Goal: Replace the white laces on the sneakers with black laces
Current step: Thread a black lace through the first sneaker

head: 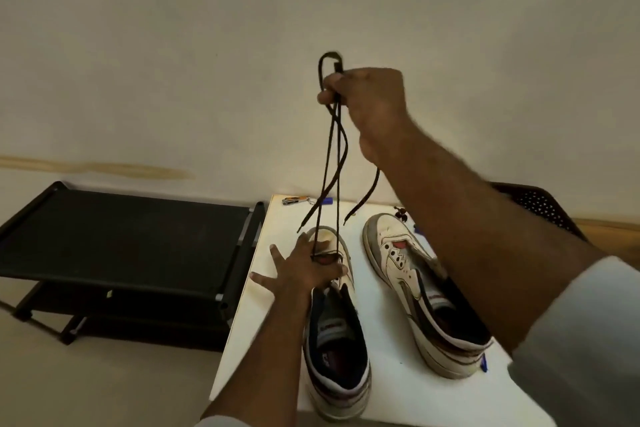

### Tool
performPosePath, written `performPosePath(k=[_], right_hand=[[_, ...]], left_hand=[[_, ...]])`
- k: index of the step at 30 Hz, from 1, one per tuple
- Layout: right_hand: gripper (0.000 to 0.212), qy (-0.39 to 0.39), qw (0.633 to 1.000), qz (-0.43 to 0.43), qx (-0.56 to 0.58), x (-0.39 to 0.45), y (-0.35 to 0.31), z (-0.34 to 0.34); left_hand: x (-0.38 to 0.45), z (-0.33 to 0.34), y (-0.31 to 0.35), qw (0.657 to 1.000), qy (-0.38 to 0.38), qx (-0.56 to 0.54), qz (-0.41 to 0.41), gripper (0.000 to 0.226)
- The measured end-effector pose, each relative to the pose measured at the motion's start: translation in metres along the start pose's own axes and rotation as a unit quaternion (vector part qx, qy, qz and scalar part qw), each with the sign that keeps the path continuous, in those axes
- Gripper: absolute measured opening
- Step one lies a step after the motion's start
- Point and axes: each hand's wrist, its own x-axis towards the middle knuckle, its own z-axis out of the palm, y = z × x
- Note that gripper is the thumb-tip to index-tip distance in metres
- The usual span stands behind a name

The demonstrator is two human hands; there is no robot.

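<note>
Head view: our right hand [369, 104] pinches the limp, light black lace [331, 163] above its fingers' grip; left hand [304, 270], fingers spread, steadies the sneaker [337, 340]. We'd grip nearer the stiff tips.

A plain room in a home: a bare, scuffed cream wall [173, 62] rises behind the raised grip, a low black shoe rack [121, 243] stands on the floor down to its left, and a small white table [273, 225] sits below it
</note>
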Motion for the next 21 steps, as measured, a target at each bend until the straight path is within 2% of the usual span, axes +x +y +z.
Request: performPosePath(k=[3, 8, 10, 13, 16, 18, 21], right_hand=[[0.019, -0.044, 0.997, 0.016, -0.058, -0.001, 0.009, 0.002], [0.013, -0.040, 0.997, 0.017, -0.061, -0.003, 0.005, -0.011], [0.013, -0.054, 0.996, 0.027, -0.069, -0.011, 0.003, -0.012], [0.014, -0.079, 0.994, 0.040, -0.072, -0.019, 0.004, -0.013], [0.014, -0.096, 0.990, 0.057, -0.087, -0.025, 0.008, -0.013], [0.014, -0.101, 0.990, 0.057, -0.080, -0.026, 0.009, -0.012], [0.019, -0.125, 0.987, 0.072, -0.063, -0.023, 0.017, -0.014]], left_hand=[[-0.004, -0.005, 0.004, 1.000, -0.022, 0.000, -0.016, 0.105], [-0.007, -0.010, 0.004, 0.998, 0.005, 0.005, 0.061, 0.086], [-0.008, -0.014, 0.001, 0.991, 0.058, -0.078, 0.094, 0.077], [-0.016, -0.030, 0.006, 0.957, 0.144, -0.226, 0.113, 0.062], [-0.031, -0.044, 0.027, 0.928, 0.117, -0.318, 0.155, 0.036], [-0.037, -0.043, 0.038, 0.923, 0.127, -0.318, 0.177, 0.022], [-0.036, -0.042, 0.043, 0.917, 0.128, -0.342, 0.161, 0.016]])
